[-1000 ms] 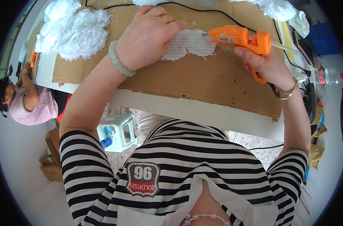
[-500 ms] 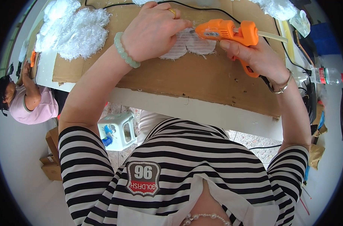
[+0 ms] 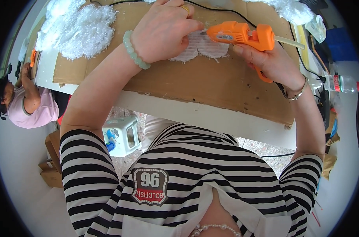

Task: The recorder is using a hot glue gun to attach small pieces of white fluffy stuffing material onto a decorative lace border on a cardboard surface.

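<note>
A white ribbed fabric piece (image 3: pixel 213 49) with rounded lobes and frayed edges lies on the brown cardboard sheet (image 3: pixel 179 81). My left hand (image 3: pixel 162 31) rests over its left part, fingers bent and closed at its far edge; exactly what the fingertips pinch is partly hidden. In my right hand (image 3: pixel 272 63) is an orange hot glue gun (image 3: pixel 240 34), its handle wrapped by my fingers. A pale glue stick (image 3: pixel 290 42) sticks out of the gun's back end. The nozzle points left, close to my left index fingertip and just above the fabric.
Fluffy white material (image 3: pixel 82 31) is heaped at the far left, with another white pile (image 3: pixel 292 12) at the far right. Black cable (image 3: pixel 230 10) crosses the far cardboard. A plastic bottle (image 3: pixel 345 83) lies at right. Another person (image 3: pixel 31 102) works at left; a white stool (image 3: pixel 122 136) stands below.
The view has shifted slightly. My left hand and the glue gun keep nearly the same place over the fabric piece, with the nozzle still by my left index finger.
</note>
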`<action>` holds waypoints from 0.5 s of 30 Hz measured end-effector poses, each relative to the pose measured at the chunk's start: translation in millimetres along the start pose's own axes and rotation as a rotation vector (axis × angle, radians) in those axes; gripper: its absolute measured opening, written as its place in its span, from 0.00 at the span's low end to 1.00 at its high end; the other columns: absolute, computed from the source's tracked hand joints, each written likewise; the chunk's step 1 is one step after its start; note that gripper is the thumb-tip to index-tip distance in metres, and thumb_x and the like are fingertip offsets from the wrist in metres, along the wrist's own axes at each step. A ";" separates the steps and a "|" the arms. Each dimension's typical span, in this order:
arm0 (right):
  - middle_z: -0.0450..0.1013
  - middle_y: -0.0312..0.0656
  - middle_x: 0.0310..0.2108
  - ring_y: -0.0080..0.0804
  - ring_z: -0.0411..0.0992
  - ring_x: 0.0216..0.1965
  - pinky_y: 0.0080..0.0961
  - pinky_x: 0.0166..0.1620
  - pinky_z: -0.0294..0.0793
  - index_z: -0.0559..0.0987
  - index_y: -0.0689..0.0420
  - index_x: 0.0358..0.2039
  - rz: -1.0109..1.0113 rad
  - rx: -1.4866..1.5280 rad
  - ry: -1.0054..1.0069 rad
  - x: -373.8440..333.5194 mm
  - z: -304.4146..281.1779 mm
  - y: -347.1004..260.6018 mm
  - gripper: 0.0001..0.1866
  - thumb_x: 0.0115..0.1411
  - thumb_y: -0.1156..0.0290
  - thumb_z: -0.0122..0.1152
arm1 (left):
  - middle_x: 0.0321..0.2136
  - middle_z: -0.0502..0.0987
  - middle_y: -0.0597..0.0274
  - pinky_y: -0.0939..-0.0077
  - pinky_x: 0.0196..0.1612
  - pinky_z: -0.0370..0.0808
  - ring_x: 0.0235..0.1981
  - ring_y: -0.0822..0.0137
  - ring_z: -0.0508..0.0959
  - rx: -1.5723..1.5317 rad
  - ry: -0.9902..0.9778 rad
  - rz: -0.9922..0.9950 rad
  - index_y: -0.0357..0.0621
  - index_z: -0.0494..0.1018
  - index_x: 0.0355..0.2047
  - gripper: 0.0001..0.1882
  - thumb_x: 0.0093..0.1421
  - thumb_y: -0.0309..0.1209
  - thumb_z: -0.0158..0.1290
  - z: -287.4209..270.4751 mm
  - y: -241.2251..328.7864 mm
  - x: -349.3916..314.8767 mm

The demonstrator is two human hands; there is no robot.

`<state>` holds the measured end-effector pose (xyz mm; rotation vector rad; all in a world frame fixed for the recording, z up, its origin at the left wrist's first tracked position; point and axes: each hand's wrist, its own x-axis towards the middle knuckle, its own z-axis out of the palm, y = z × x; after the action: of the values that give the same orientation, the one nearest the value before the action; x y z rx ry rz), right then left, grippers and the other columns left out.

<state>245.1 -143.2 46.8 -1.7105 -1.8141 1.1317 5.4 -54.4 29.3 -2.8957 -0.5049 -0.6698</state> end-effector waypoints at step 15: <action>0.68 0.30 0.22 0.16 0.66 0.23 0.16 0.27 0.65 0.76 0.58 0.41 0.047 -0.026 0.018 -13.6 -15.8 12.5 0.21 0.58 0.53 0.62 | 0.29 0.71 0.63 0.65 0.39 0.67 0.36 0.60 0.70 -0.014 0.039 0.012 0.46 0.74 0.25 0.07 0.41 0.25 0.54 0.6 1.4 0.3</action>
<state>267.2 -152.8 49.7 -1.7808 -1.7941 1.1123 6.4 -55.4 28.8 -2.8904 -0.4799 -0.7289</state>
